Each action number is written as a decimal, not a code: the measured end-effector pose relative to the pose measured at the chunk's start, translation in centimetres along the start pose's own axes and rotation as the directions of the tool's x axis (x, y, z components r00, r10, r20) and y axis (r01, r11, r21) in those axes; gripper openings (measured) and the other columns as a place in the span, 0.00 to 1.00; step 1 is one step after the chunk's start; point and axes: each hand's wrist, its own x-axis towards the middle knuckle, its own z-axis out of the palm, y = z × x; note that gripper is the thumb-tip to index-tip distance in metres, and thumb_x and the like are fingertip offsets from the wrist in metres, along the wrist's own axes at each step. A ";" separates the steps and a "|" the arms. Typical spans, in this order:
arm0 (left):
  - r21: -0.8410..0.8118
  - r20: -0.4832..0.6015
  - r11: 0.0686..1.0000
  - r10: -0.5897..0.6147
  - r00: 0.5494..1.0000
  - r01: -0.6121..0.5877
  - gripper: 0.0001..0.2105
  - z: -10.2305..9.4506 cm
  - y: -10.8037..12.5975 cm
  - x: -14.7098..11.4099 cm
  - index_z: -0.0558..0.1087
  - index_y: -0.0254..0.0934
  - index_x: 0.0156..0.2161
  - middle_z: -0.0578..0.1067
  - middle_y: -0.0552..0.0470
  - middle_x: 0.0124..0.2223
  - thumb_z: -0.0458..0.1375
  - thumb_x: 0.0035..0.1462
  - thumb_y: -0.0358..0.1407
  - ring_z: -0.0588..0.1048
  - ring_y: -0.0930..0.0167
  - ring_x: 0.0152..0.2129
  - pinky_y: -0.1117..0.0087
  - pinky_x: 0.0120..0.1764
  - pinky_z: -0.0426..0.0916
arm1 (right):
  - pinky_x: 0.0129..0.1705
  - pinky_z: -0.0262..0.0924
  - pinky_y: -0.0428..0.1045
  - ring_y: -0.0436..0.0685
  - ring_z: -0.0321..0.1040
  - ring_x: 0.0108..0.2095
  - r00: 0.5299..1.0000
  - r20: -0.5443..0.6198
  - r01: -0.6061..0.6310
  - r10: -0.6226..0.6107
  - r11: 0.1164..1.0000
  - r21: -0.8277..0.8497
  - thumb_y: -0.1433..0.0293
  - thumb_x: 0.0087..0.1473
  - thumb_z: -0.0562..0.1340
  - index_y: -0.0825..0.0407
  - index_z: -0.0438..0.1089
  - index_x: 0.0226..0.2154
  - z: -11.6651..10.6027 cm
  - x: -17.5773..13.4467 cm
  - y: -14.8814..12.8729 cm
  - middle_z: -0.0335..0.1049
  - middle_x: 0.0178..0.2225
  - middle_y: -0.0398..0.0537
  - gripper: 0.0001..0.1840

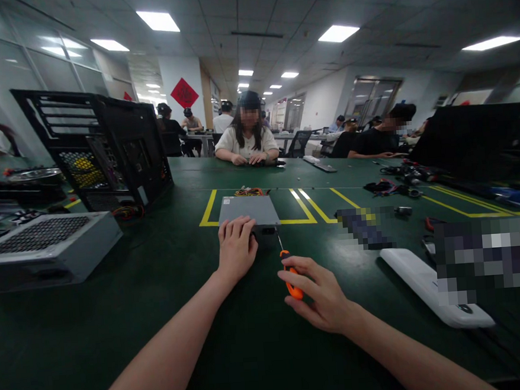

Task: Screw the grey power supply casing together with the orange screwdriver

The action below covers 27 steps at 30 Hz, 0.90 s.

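A small grey power supply unit (257, 208) lies on the green table, its coloured cables (251, 191) bunched behind its far side. My left hand (237, 247) rests on its near left part, fingers laid flat over the top and edge. In my right hand (317, 289) is a screwdriver (294, 286) with an orange and black handle, held by the fingers. Its thin shaft points up to the near right corner of the power supply unit, beside the dark socket. Whether the tip sits in a screw is too small to tell.
A black computer case (127, 148) stands at the left behind a larger grey power supply (52, 248). At the right lie a white power bank-like device (431, 287), loose cables (391, 189) and a dark monitor (474, 144). A person (247, 136) sits across the table (200, 365).
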 end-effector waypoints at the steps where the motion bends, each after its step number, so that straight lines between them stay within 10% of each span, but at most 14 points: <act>1: -0.002 0.006 1.000 0.003 1.000 -0.003 0.16 0.0 0.0 0.0 0.64 0.40 0.48 0.67 0.48 0.50 0.50 0.52 0.29 0.61 0.65 0.50 0.57 0.55 0.47 | 0.38 0.65 0.54 0.59 0.65 0.42 0.999 -0.032 -0.001 0.000 1.000 -0.012 0.68 0.50 0.57 0.52 0.58 0.46 0.0 0.1 0.0 0.63 0.44 0.56 0.19; 10: 0.018 0.040 1.000 0.006 0.999 -0.007 0.17 -0.2 -0.2 0.0 0.63 0.40 0.49 0.66 0.48 0.51 0.50 0.52 0.29 0.60 0.65 0.51 0.57 0.56 0.46 | 0.28 0.65 0.49 0.54 0.66 0.33 0.961 -0.251 -0.117 0.116 0.993 0.012 0.73 0.53 0.54 0.49 0.57 0.40 -0.2 -0.2 1.2 0.63 0.37 0.51 0.11; 27: 0.025 0.029 1.000 0.009 1.000 -0.010 0.18 -0.1 0.1 -0.1 0.63 0.40 0.49 0.66 0.47 0.51 0.49 0.51 0.28 0.59 0.64 0.52 0.56 0.56 0.46 | 0.33 0.64 0.50 0.55 0.67 0.36 0.988 -0.154 -0.052 0.022 0.980 -0.192 0.73 0.51 0.57 0.50 0.60 0.39 0.0 -0.3 0.8 0.66 0.41 0.54 0.11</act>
